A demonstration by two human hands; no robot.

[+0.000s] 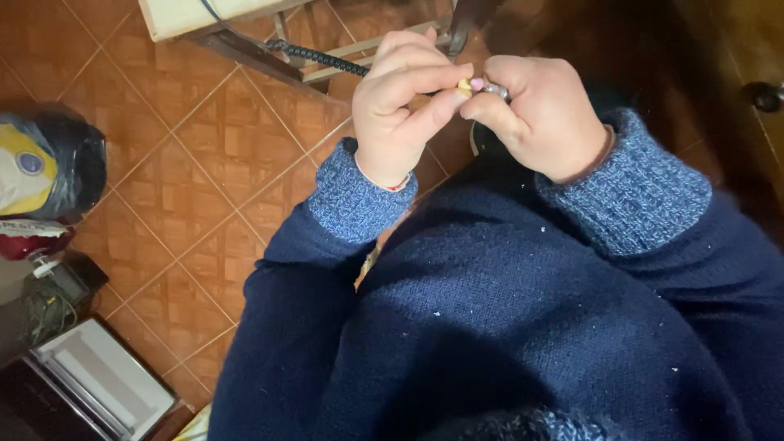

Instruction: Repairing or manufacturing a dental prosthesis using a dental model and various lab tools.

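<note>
Both hands are up in the upper middle of the frame, fingertips meeting over a tiny piece. The left hand [400,102] has its fingers curled in, thumb and forefinger pinched on a small cream-yellow bit [465,85]. It's really small, maybe a bead or a little plastic end; I can't tell which. The right hand [539,114] is closed too, pinching a small shiny metal part [495,89], silvery, mostly buried under the fingers. There's a hint of pink right where the two bits meet.

How far along? My guess is mid-way through the fiddly part: the two pieces are touching or almost touching, both gripped, neither set down. Whether they're actually joined, I honestly can't see, since the fingers cover the joint. Nothing finished is lying around anywhere that I can spot.

Around that: navy knitted sweater [523,327] with lighter blue ribbed cuffs fills the lower right. Brown tiled floor [188,188] on the left. A black coiled cord [322,57] runs along the top by a wooden frame [245,33]. A dark plastic bag [49,163] with yellow-and-white stuff inside sits at the left edge, and a white-and-black flat device [98,384] is in the lower left corner.
</note>
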